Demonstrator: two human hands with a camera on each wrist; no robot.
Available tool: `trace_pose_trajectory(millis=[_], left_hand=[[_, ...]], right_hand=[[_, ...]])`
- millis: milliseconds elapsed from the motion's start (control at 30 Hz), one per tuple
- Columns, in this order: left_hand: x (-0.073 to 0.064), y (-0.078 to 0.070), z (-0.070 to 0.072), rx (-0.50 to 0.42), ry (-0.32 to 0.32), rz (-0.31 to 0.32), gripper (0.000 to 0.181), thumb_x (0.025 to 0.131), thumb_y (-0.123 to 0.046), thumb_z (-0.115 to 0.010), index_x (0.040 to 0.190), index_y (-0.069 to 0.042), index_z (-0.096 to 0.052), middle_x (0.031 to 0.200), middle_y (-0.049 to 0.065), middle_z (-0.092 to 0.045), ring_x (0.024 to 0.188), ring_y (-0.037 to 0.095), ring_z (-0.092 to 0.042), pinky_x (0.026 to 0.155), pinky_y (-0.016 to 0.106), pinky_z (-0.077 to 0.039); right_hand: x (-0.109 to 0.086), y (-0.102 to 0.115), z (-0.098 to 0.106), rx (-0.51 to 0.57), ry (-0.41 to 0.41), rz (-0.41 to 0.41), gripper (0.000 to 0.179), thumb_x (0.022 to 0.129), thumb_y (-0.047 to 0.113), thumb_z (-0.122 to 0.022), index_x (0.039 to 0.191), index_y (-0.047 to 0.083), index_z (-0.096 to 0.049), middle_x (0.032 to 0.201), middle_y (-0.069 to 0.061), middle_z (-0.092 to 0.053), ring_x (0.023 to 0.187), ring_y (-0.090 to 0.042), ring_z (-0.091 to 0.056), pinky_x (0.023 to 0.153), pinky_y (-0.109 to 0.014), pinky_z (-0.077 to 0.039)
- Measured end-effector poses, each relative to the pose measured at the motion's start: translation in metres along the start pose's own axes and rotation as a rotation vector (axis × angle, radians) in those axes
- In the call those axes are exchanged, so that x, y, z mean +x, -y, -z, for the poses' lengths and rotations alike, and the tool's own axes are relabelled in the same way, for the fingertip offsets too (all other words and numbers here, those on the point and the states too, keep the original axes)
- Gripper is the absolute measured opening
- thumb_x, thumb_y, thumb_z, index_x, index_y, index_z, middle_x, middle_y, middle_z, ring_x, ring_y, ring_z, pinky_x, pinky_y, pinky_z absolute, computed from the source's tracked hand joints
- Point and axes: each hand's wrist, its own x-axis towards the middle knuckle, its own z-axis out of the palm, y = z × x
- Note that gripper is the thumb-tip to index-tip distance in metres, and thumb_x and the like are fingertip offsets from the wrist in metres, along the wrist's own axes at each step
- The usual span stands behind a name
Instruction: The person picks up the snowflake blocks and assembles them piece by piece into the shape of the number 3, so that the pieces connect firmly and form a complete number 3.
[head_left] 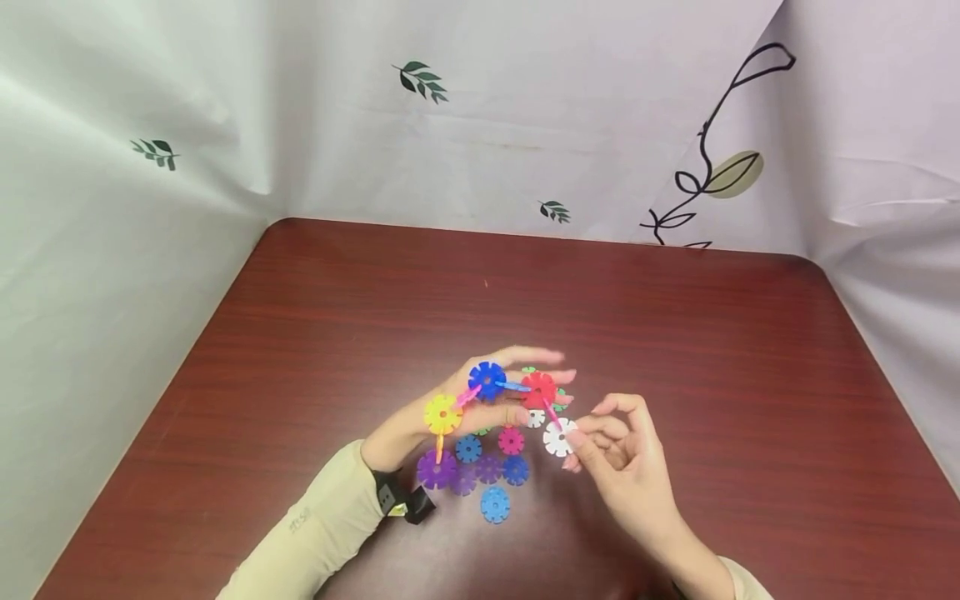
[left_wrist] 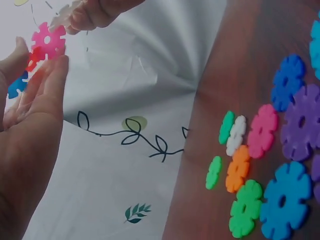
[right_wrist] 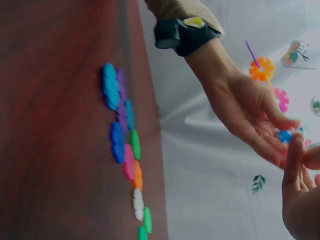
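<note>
A chain of joined notched plastic discs hangs in the air between both hands, running from a purple disc [head_left: 437, 470] through a yellow disc [head_left: 443, 414], a blue disc [head_left: 487, 380] and a red disc [head_left: 538, 390] to a white disc [head_left: 558, 437]. Edge-on pink, orange and light blue discs link these. My left hand [head_left: 483, 414] holds the chain near the red disc, its thumb on one side and its fairly straight fingers on the other. The white end disc is pinched between thumb and fingers of my right hand [head_left: 626, 462]. Fingers partly hide the joints.
Loose notched discs lie on the brown table [head_left: 360, 308] under the hands, among them a light blue disc [head_left: 495, 505], a pink disc [head_left: 512, 440] and an orange disc [left_wrist: 237, 169]. White cloth [head_left: 495, 142] with leaf prints stands around the table's back and sides.
</note>
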Motion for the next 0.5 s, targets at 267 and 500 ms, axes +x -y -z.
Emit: trace_pose_trajectory(millis=[267, 500], left_hand=[[0.001, 0.006, -0.002, 0.087, 0.022, 0.165, 0.047, 0.088, 0.010, -0.055, 0.132, 0.010, -0.039, 0.120, 0.031, -0.055, 0.114, 0.031, -0.056, 0.096, 0.042, -0.046], [-0.005, 0.005, -0.004, 0.350, -0.055, 0.371, 0.030, 0.089, -0.018, -0.064, 0.112, -0.001, -0.063, 0.106, 0.009, -0.068, 0.099, 0.007, -0.061, 0.086, 0.026, -0.051]], right_hand=[[-0.009, -0.012, -0.009, 0.116, 0.006, 0.063, 0.038, 0.086, -0.019, -0.048, 0.113, 0.006, -0.038, 0.099, -0.001, -0.063, 0.081, -0.010, -0.065, 0.068, -0.024, -0.055], [-0.015, -0.013, -0.015, 0.132, -0.002, -0.032, 0.036, 0.087, -0.016, -0.051, 0.112, 0.006, -0.037, 0.096, 0.000, -0.064, 0.078, -0.012, -0.067, 0.068, -0.027, -0.056]])
